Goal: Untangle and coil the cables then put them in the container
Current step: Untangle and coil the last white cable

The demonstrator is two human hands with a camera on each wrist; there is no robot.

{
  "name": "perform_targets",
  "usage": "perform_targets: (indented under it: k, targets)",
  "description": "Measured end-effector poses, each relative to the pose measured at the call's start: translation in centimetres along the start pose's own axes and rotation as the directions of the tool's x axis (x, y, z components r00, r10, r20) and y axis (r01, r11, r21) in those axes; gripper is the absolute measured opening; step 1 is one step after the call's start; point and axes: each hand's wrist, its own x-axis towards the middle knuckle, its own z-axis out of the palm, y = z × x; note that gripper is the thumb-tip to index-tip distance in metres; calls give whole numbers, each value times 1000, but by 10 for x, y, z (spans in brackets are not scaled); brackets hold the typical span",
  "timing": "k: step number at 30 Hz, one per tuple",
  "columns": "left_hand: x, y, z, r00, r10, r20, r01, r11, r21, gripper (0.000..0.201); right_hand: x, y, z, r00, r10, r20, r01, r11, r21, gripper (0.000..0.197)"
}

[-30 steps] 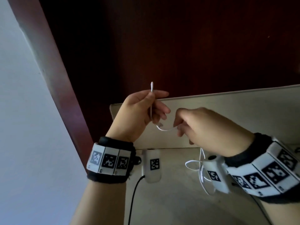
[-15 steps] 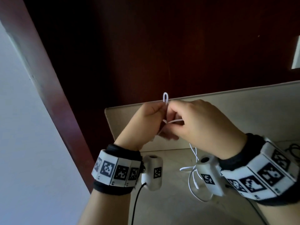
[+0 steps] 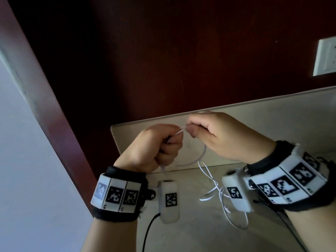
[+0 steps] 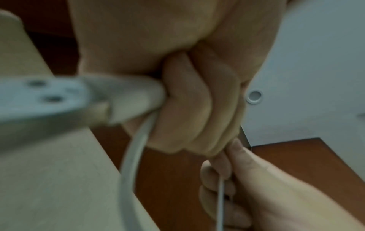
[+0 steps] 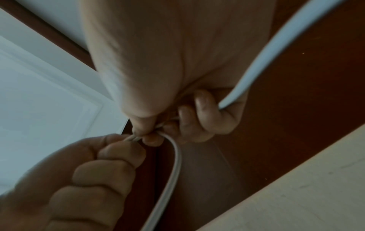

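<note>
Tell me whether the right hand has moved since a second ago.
Yes. Against the top edge of the beige panel, the right hand has risen: its knuckles, clearly below that edge before, now reach it. It pinches the white cable.

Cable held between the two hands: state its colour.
White; the cable shows best in the head view.

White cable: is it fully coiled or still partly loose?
Partly loose. The left hand grips one bunch of the white cable, while slack trails down onto the table.

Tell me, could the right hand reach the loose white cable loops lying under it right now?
Probably not yet: the right hand pinches the white cable beside the left hand. The loops lie unobstructed below once it lets go.
</note>
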Motion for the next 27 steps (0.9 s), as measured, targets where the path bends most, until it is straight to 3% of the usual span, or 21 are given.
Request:
perform_targets:
  k: [6, 11, 15, 19, 22, 25, 27]
  targets:
    - [6, -8, 4, 998, 56, -31, -52, 994, 100, 49, 0, 0, 4, 997, 1, -83, -8, 996, -91, 34]
    - [6, -2, -12, 991, 23, -130, -42, 988, -145, 54, 2, 16, 3, 988, 116, -104, -107, 990, 90, 23]
    - [1, 3, -32, 955, 35, -294, -132, 940, -316, 54, 0, 32, -8, 967, 186, -177, -178, 982, 59, 27]
    - [5, 4, -38, 939, 28, -342, -191, 871, -452, 56, -1, 21, -2, 990, 141, -10, -141, 990, -25, 25]
    - [1, 7, -45, 925, 51, -378, -248, 833, -495, 56, 0, 21, 4, 974, 211, 81, -208, 977, -40, 23]
    - [-4, 8, -53, 901, 35, -433, -298, 775, -558, 57, -2, 26, 5, 932, 298, 206, -313, 949, 42, 30]
    - [-4, 7, -55, 873, 14, -488, -327, 759, -563, 56, -3, 26, 1, 913, 298, 280, -364, 904, 226, 34]
